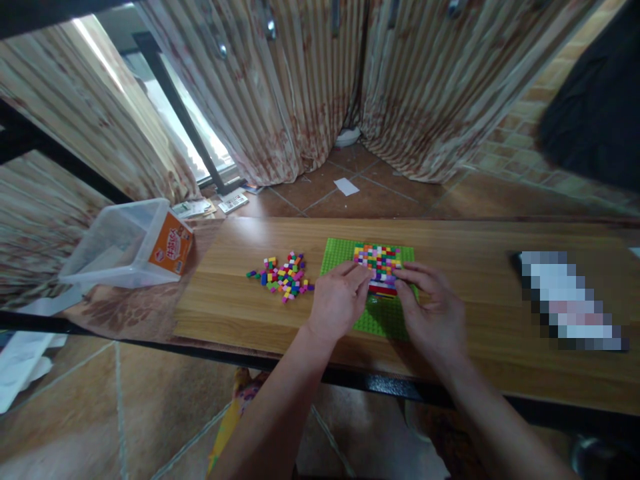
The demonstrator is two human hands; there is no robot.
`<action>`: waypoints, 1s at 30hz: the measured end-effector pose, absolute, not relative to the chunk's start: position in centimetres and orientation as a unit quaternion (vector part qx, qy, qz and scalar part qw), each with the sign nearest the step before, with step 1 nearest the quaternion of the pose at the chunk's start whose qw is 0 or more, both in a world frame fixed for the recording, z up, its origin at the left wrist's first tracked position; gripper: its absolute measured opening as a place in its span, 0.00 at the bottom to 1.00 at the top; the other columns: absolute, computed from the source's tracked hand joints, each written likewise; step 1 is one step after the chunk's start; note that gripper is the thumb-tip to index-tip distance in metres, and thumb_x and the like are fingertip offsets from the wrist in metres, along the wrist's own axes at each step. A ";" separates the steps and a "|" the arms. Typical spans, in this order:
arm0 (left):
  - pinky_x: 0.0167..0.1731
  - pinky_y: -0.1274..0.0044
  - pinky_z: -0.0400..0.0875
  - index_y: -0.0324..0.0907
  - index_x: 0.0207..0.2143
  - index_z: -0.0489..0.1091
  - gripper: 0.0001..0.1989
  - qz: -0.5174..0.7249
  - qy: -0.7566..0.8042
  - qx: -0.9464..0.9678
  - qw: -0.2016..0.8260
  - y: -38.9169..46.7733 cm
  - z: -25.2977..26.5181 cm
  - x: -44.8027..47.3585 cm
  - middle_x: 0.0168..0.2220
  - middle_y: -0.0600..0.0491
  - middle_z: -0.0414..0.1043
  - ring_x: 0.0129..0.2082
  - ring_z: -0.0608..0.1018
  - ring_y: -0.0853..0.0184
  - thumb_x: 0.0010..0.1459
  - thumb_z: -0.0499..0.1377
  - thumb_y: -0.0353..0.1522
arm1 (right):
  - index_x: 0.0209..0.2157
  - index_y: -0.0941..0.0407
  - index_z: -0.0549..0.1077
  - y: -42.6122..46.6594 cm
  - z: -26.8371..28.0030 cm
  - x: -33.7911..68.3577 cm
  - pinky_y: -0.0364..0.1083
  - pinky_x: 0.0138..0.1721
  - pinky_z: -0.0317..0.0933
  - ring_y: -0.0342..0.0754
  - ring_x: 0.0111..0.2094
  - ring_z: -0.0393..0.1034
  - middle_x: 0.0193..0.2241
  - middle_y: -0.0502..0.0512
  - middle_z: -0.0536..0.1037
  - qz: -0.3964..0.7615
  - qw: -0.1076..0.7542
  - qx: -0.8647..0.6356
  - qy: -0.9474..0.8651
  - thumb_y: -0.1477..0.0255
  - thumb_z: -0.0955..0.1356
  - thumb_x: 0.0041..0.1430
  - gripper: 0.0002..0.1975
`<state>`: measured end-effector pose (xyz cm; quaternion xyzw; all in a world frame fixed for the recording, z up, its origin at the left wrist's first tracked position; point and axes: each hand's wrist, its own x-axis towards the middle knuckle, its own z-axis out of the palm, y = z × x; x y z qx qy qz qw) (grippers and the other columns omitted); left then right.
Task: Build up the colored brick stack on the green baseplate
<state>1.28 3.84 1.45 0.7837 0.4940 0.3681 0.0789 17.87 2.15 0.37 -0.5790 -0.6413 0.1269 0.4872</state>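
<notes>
A block of small multicoloured toy bricks (383,260) stands on a green studded baseplate (337,250). Curled at the block's left front edge is my left hand (340,297), its fingers pressed together in a pinch. Whatever lies between those fingertips is hidden. My right hand (435,310) grips the block's right side with thumb and fingertips. Below the coloured top, a red strip shows along the block's front between my hands. Loose small bricks (287,277) lie in a pile to the left of the baseplate.
The wooden table (220,287) has a dark front edge. A clear plastic bin (115,243) with an orange label stands beyond its left end. To the right lies a blurred-out phone-like object (570,303). Striped curtains (300,100) hang behind, with a white paper (347,187) on the floor.
</notes>
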 end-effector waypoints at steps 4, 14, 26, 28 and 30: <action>0.35 0.78 0.71 0.43 0.34 0.75 0.09 0.368 0.494 0.784 0.077 3.8 1.3 1.3 0.34 0.53 0.77 0.34 0.78 0.69 0.65 0.56 0.27 | 0.39 0.54 0.79 2.2 0.3 17.8 0.55 0.52 0.67 0.52 0.47 0.75 0.45 0.58 0.79 0.128 0.487 -0.575 -0.645 0.68 0.67 0.62 0.09; 0.35 0.78 0.71 0.41 0.30 0.73 0.10 0.403 0.506 0.757 0.089 3.6 1.0 2.1 0.31 0.53 0.76 0.33 0.77 0.69 0.65 0.57 0.28 | 0.38 0.54 0.79 2.1 0.4 17.6 0.56 0.52 0.67 0.52 0.47 0.75 0.44 0.58 0.80 0.132 0.486 -0.580 -0.640 0.68 0.67 0.62 0.09; 0.37 0.77 0.72 0.42 0.28 0.72 0.12 0.399 0.520 0.748 0.105 3.5 1.1 2.3 0.31 0.53 0.75 0.34 0.77 0.69 0.66 0.55 0.28 | 0.37 0.53 0.79 1.9 0.7 17.3 0.57 0.52 0.67 0.53 0.47 0.74 0.44 0.58 0.79 0.142 0.490 -0.585 -0.630 0.67 0.67 0.62 0.09; 0.37 0.77 0.72 0.42 0.29 0.72 0.12 0.401 0.520 0.746 0.113 3.5 1.0 2.3 0.31 0.53 0.75 0.35 0.77 0.69 0.67 0.55 0.29 | 0.37 0.53 0.79 1.9 0.7 17.4 0.57 0.52 0.67 0.53 0.47 0.74 0.44 0.58 0.79 0.142 0.490 -0.586 -0.630 0.67 0.67 0.61 0.09; 0.39 0.77 0.73 0.42 0.32 0.73 0.11 0.403 0.511 0.750 0.119 3.4 1.0 2.1 0.33 0.52 0.76 0.36 0.78 0.68 0.67 0.55 0.30 | 0.37 0.53 0.79 2.0 0.6 17.5 0.56 0.52 0.67 0.52 0.47 0.74 0.44 0.58 0.79 0.142 0.490 -0.583 -0.633 0.67 0.67 0.61 0.09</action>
